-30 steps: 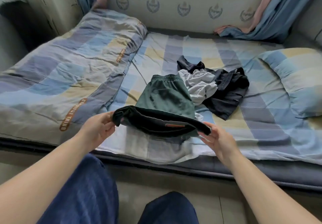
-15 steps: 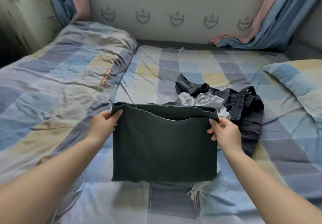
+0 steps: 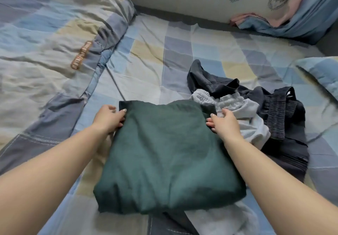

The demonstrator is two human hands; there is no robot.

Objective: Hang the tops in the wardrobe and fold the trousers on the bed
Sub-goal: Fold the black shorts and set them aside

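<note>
Both hands work the folded dark green cotton trousers lying on the checked bedsheet; our left hand and right hand pinch its far corners, we judge to square the fold beside the unfolded grey and black pile.

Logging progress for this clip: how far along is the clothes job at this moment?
Done: dark green trousers lie folded flat on the bed. In hand: the left hand and right hand each keep a grip on a far corner, setting the fold down. Left: the grey garment and black garment lie crumpled beside it. No wardrobe or hung tops are in view.
</note>
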